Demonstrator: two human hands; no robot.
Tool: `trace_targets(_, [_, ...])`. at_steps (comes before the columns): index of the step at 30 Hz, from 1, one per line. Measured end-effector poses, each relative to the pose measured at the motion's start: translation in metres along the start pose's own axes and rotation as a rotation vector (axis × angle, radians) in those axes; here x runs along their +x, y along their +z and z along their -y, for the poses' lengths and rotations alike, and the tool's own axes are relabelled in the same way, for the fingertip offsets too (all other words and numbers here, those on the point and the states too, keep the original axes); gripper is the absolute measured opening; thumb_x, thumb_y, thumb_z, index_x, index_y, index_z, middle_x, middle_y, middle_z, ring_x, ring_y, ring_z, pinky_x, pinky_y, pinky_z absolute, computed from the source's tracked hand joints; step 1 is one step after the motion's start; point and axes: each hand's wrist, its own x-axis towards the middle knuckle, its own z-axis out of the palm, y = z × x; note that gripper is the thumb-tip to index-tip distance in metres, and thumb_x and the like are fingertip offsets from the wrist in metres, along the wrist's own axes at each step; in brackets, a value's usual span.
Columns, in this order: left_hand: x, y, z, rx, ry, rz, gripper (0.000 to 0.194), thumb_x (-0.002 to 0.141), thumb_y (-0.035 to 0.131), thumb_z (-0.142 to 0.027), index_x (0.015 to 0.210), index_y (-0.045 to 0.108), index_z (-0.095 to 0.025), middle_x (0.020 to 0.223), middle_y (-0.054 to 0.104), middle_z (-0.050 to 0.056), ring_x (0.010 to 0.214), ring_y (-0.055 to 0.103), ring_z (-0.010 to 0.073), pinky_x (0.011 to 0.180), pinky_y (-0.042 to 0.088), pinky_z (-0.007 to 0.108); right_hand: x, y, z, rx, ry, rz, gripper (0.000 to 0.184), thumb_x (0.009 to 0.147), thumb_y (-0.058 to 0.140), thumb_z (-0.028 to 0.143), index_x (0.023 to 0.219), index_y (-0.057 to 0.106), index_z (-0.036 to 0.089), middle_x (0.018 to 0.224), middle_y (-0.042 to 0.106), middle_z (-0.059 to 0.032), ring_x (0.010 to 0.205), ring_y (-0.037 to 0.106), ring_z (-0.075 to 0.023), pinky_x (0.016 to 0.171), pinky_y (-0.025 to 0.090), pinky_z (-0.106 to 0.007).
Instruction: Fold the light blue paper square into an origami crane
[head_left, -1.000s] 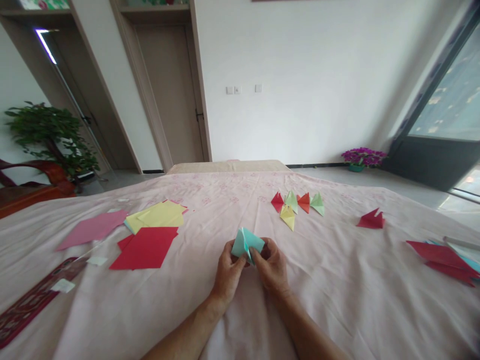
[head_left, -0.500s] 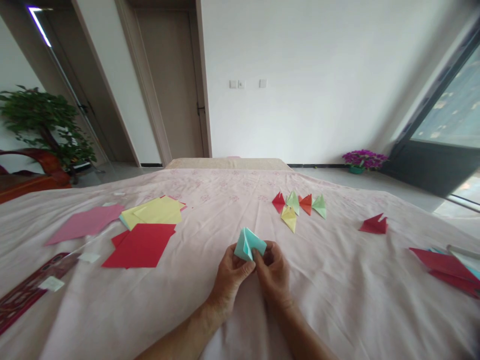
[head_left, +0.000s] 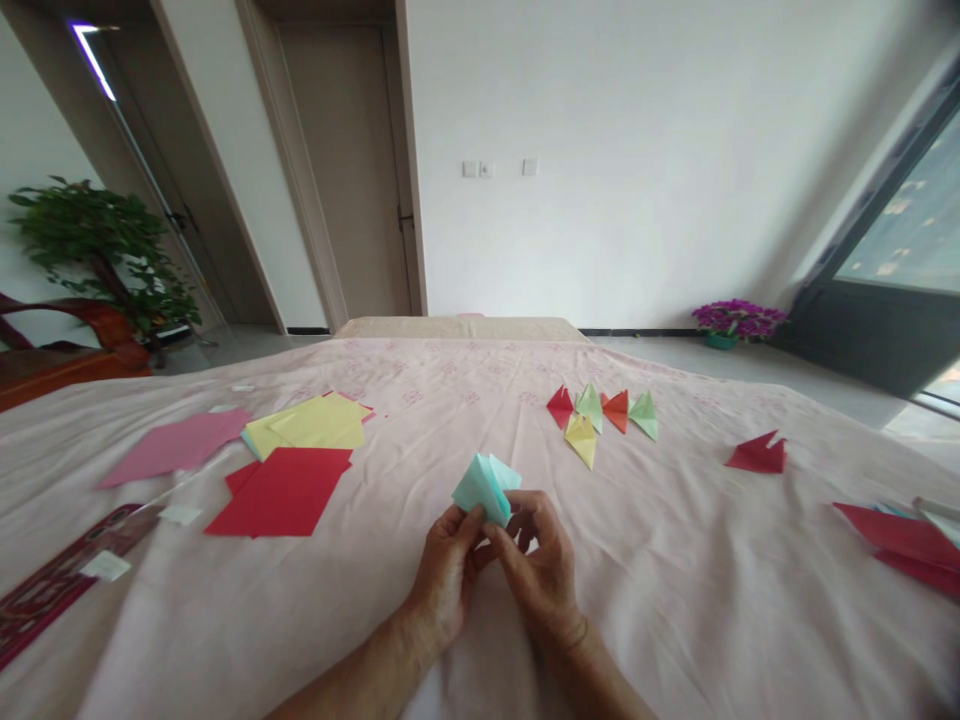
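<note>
A light-blue folded paper point(head_left: 480, 485) is held up over the cloth between both hands, its layers standing partly apart. My left hand point(head_left: 448, 560) pinches its lower left part, thumb in front. On the right side, my right hand point(head_left: 541, 560) has thumb and fingers closed at the paper's lower edge; some of its fingers are hidden behind. Beyond the hands, to the right, lie small folded paper pieces: a red one point(head_left: 560, 406), a yellow one point(head_left: 581, 440), an orange-red one point(head_left: 616, 410) and green ones point(head_left: 643, 415).
Red sheets point(head_left: 281, 492), yellow sheets point(head_left: 319, 422) and a pink sheet point(head_left: 176, 447) lie on the pink tablecloth point(head_left: 420, 400) at left. A dark red patterned object point(head_left: 67, 575) is at the near left. Farther right are a folded red piece point(head_left: 759, 453) and red papers point(head_left: 900, 545).
The light-blue paper has turned and shifted slightly left, now showing a broad flat face on its left. My right hand's grip has moved to the paper's lower edge.
</note>
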Motion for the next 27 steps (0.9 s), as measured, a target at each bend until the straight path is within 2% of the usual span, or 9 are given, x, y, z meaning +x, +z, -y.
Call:
trace_targets(5, [0.003, -0.005, -0.004, -0.055, -0.048, -0.032, 0.029, 0.08, 0.071, -0.027, 0.105, 0.066, -0.015, 0.098, 0.072, 0.008, 0.082, 0.069, 0.0172, 0.067, 0.057, 0.024, 0.001, -0.005, 0.005, 0.083, 0.008, 0.051, 0.023, 0.08, 0.065, 0.023, 0.103, 0.058, 0.022, 0.088, 0.057, -0.0009, 0.065, 0.057, -0.0122, 0.052, 0.046, -0.024])
trace_targets(9, [0.004, -0.008, -0.008, -0.051, -0.113, -0.09, 0.028, 0.073, 0.076, -0.021, 0.099, 0.067, -0.015, 0.089, 0.071, 0.004, 0.071, 0.068, 0.0122, 0.05, 0.053, 0.015, 0.002, -0.012, 0.012, 0.027, 0.013, -0.073, 0.019, 0.084, 0.06, 0.022, 0.103, 0.06, 0.022, 0.092, 0.058, -0.0017, 0.062, 0.055, -0.0105, 0.054, 0.046, -0.024])
trace_targets(11, [0.004, -0.01, -0.009, -0.056, -0.134, -0.107, 0.027, 0.072, 0.077, -0.02, 0.096, 0.067, -0.014, 0.086, 0.071, 0.004, 0.071, 0.068, 0.0122, 0.049, 0.053, 0.014, 0.002, -0.015, 0.014, 0.004, 0.062, -0.117, 0.022, 0.085, 0.06, 0.025, 0.106, 0.059, 0.023, 0.097, 0.06, -0.0028, 0.062, 0.054, -0.0105, 0.054, 0.046, -0.025])
trace_targets(14, [0.002, -0.01, -0.009, -0.063, -0.146, -0.102, 0.026, 0.072, 0.077, -0.019, 0.095, 0.067, -0.014, 0.082, 0.071, 0.003, 0.069, 0.068, 0.0118, 0.049, 0.053, 0.014, 0.003, -0.015, 0.013, 0.034, 0.2, -0.099, 0.034, 0.084, 0.061, 0.032, 0.116, 0.056, 0.023, 0.106, 0.061, -0.0056, 0.066, 0.057, -0.0125, 0.056, 0.048, -0.026])
trace_targets(17, [0.0, -0.008, -0.01, -0.03, -0.145, -0.022, 0.027, 0.076, 0.074, -0.022, 0.1, 0.067, -0.014, 0.09, 0.072, 0.006, 0.072, 0.069, 0.0129, 0.055, 0.054, 0.016, 0.004, -0.011, 0.01, 0.117, 0.337, -0.043, 0.052, 0.078, 0.066, 0.034, 0.126, 0.049, 0.022, 0.112, 0.06, -0.0073, 0.07, 0.059, -0.0144, 0.061, 0.051, -0.029])
trace_targets(20, [-0.004, -0.004, -0.009, 0.062, -0.118, 0.063, 0.03, 0.08, 0.07, -0.024, 0.107, 0.066, -0.013, 0.104, 0.071, 0.012, 0.087, 0.069, 0.0183, 0.063, 0.055, 0.019, 0.006, -0.007, 0.007, 0.1, 0.416, -0.012, 0.064, 0.07, 0.071, 0.03, 0.129, 0.048, 0.018, 0.098, 0.063, -0.0052, 0.074, 0.06, -0.0177, 0.065, 0.052, -0.031])
trace_targets(24, [-0.013, 0.004, -0.009, 0.16, -0.015, 0.069, 0.035, 0.08, 0.069, -0.022, 0.113, 0.065, -0.014, 0.116, 0.068, 0.013, 0.101, 0.066, 0.0244, 0.076, 0.055, 0.028, 0.007, -0.003, 0.001, 0.057, 0.437, -0.042, 0.065, 0.065, 0.072, 0.025, 0.126, 0.052, 0.016, 0.085, 0.064, -0.0027, 0.074, 0.06, -0.02, 0.066, 0.052, -0.032])
trace_targets(27, [-0.019, 0.01, -0.011, 0.138, 0.027, 0.134, 0.04, 0.076, 0.069, -0.013, 0.116, 0.064, -0.017, 0.12, 0.066, 0.011, 0.112, 0.061, 0.0263, 0.089, 0.052, 0.034, 0.008, -0.001, -0.005, 0.084, 0.422, -0.073, 0.064, 0.065, 0.072, 0.024, 0.125, 0.053, 0.016, 0.081, 0.064, -0.0014, 0.07, 0.06, -0.0191, 0.062, 0.052, -0.031])
